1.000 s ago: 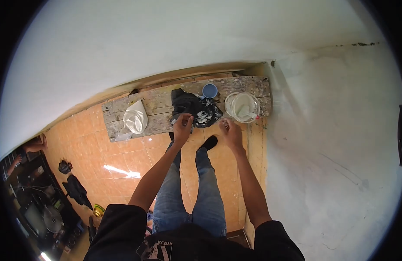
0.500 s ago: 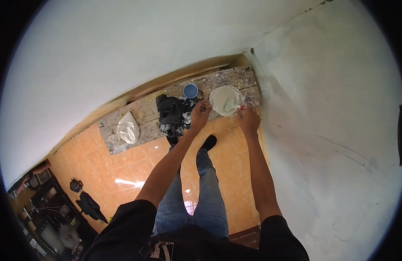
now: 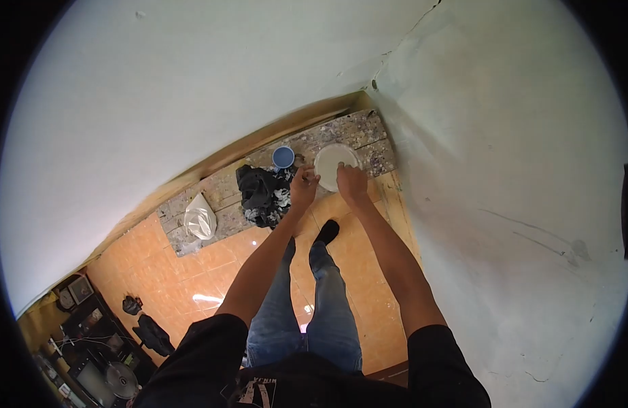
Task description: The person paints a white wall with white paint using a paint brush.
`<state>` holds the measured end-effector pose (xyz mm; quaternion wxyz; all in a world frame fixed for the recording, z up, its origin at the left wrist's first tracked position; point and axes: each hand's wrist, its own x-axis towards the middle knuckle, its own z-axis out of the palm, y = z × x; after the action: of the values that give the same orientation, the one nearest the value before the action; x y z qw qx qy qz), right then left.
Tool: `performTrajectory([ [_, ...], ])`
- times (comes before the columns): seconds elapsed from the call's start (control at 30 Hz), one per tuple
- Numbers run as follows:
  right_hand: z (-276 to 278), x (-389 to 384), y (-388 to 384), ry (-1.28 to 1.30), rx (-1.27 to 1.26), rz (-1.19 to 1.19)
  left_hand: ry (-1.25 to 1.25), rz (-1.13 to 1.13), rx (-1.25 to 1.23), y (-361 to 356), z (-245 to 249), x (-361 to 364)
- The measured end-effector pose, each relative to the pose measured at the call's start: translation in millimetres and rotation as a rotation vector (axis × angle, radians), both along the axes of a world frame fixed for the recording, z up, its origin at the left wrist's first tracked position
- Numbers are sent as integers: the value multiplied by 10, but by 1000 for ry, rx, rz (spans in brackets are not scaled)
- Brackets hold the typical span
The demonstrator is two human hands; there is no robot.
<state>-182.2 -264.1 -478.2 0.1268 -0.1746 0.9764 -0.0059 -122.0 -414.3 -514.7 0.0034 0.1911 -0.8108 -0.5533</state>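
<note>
A round white tub (image 3: pixel 329 155) stands near the right end of a paint-spattered wooden plank bench (image 3: pixel 229 185). My right hand (image 3: pixel 352 181) is over the tub's right part, its fingers closed on something I cannot make out. At the tub's left edge is my left hand (image 3: pixel 304 185), its fingers bent; whether they grip anything is too small to tell. A blue cup (image 3: pixel 283 157) stands left of the tub. Dark cloth or plastic (image 3: pixel 255 185) with white smears lies left of my left hand.
A white bag (image 3: pixel 200 219) sits on the bench's left part. Walls rise behind and to the right (image 3: pixel 504 170). Orange tiles (image 3: pixel 212 272) cover the floor. At the lower left are a fan (image 3: pixel 121 380), dark shelving and dark items (image 3: pixel 152 334) on the floor.
My right hand has moved left, from the tub's right edge to over the tub. The small tool with a red part seen there before is now hidden. The whole view has shifted slightly.
</note>
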Motion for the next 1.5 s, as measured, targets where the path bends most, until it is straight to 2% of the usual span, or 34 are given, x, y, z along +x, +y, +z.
performTrajectory([
  [0.13,-115,-54,-124,24,79,-24,39,-25,-34,-20,2,-50],
  [0.27,-381,-91,-156,-6,150,-94,25,-91,132,-94,-154,-137],
  [0.43,-302,-151,-180,-79,195,-28,-258,-143,223,-211,-115,-178],
  [0.53,-218,-155,-186,-74,184,-64,-352,-140,397,-263,-47,-197],
  [0.73,-126,-206,-168,-99,135,-90,-439,-131,439,-256,123,-279],
  [1.03,-205,-128,-100,-97,85,-90,-323,-142,465,-240,-50,-211],
  [1.13,-216,-148,-138,-91,78,-96,-291,-109,417,-209,-50,-185],
  [1.23,-233,-161,-129,-81,68,-126,-181,-193,310,-235,-26,-201],
  [1.33,-185,-214,-141,-83,37,-170,-302,-127,432,-243,-10,-221],
  [1.4,-126,-243,-141,-102,-11,-153,-118,-197,174,-251,53,-254],
  [1.5,-101,-222,-65,-172,-46,5,-59,-184,85,-227,110,-340],
])
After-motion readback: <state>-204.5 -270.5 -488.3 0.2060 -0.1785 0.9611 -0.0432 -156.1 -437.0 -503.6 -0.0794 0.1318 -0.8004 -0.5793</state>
